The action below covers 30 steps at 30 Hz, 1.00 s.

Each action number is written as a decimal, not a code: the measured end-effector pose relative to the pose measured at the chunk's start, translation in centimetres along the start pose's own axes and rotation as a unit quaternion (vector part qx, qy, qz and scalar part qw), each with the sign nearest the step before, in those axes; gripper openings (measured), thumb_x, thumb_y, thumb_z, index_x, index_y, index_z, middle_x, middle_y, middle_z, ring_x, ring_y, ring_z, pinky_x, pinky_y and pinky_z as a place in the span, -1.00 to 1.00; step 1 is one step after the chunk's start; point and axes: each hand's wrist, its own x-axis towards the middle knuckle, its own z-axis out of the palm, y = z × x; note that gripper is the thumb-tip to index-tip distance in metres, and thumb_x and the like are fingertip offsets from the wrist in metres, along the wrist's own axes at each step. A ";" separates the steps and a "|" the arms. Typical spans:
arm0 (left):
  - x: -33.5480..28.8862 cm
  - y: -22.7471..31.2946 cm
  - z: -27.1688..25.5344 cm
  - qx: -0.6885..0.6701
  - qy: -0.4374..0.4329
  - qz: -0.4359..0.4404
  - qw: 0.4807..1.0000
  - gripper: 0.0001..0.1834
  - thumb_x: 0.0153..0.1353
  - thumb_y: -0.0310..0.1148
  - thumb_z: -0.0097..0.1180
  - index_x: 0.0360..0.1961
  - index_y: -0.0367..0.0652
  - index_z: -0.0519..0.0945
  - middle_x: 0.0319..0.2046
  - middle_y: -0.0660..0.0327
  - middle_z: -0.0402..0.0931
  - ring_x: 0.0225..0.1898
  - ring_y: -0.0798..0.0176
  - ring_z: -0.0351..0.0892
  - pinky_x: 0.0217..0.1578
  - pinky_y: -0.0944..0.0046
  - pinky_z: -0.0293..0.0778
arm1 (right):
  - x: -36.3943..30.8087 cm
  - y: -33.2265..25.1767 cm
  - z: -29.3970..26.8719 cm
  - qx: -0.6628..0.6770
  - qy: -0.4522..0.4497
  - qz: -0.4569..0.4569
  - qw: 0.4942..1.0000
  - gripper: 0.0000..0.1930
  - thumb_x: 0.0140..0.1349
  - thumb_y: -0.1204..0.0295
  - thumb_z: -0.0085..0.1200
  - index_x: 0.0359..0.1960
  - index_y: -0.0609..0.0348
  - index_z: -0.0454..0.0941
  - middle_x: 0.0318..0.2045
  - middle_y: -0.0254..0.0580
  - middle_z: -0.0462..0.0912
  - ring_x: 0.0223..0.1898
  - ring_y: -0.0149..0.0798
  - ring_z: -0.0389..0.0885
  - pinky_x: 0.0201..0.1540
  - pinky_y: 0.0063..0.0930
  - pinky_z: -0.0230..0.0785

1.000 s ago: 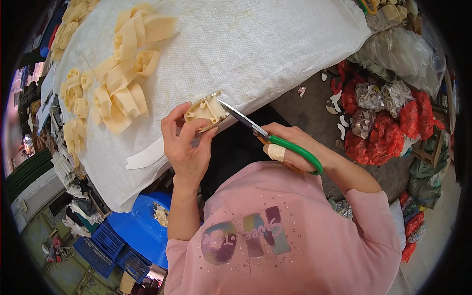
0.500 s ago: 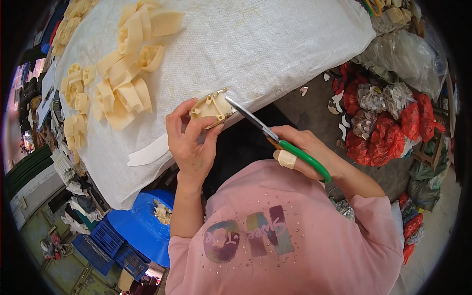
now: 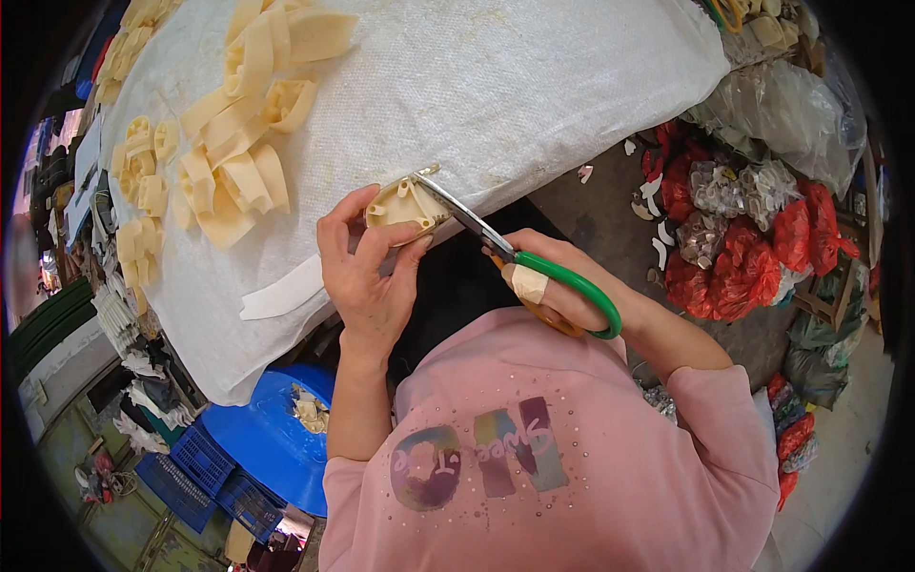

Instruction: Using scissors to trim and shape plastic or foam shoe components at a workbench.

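Observation:
Between the thumb and fingers of my left hand (image 3: 367,250) is a small cream plastic shell (image 3: 398,206), its hollow side with little posts facing up. My right hand (image 3: 558,278) is closed round the green and orange handles of a pair of scissors (image 3: 488,232). The scissor blades reach the shell's right edge; whether they have closed on it I cannot make out. A pale wrapping covers part of one right-hand finger. Both hands are over the near edge of a table covered with white woven sheeting (image 3: 419,105).
Cream curved plastic pieces (image 3: 233,143) lie in a loose pile at the table's left. A white strip (image 3: 282,289) sits on the near edge. Below stands a blue basin (image 3: 272,419) with scraps. Red plastic bags (image 3: 729,276) and clear parts are on the floor at right.
The scissors have moved left and their blades have come onto the shell's edge. More of the orange handle shows. My left hand still holds the shell, shifted slightly.

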 end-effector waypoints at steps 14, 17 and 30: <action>0.0 -0.1 0.2 -0.004 0.014 0.004 1.000 -0.73 -0.24 -0.65 0.34 -0.46 -0.18 0.58 -0.07 0.02 0.41 -0.11 0.08 0.49 -0.14 0.21 0.46 | -1.7 -0.4 -0.5 -0.027 0.054 0.017 0.998 -0.70 0.21 0.24 0.05 -0.19 0.23 0.43 -0.52 -0.14 0.53 -0.46 -0.32 0.53 -0.39 -0.43 0.33; -0.2 -0.3 -0.1 -0.025 0.008 -0.008 1.000 -0.74 -0.24 -0.66 0.33 -0.45 -0.19 0.58 -0.04 0.02 0.41 -0.09 0.08 0.48 -0.13 0.21 0.46 | -1.7 2.0 -2.2 -0.177 0.097 -0.163 0.966 -0.52 0.11 0.17 0.17 0.01 0.14 0.43 -0.39 -0.10 0.52 -0.40 -0.15 0.53 -0.36 -0.34 0.34; 0.9 -0.4 -0.9 -0.017 -0.023 -0.035 0.999 -0.79 -0.24 -0.66 0.29 -0.51 -0.24 0.57 -0.04 0.04 0.51 -0.03 0.13 0.48 -0.09 0.26 0.43 | -0.6 -3.9 -6.6 -0.582 0.065 -0.235 0.776 -0.54 0.00 0.17 0.22 -0.05 0.04 0.47 -0.50 -0.25 0.43 -0.44 -0.16 0.50 -0.35 -0.32 0.32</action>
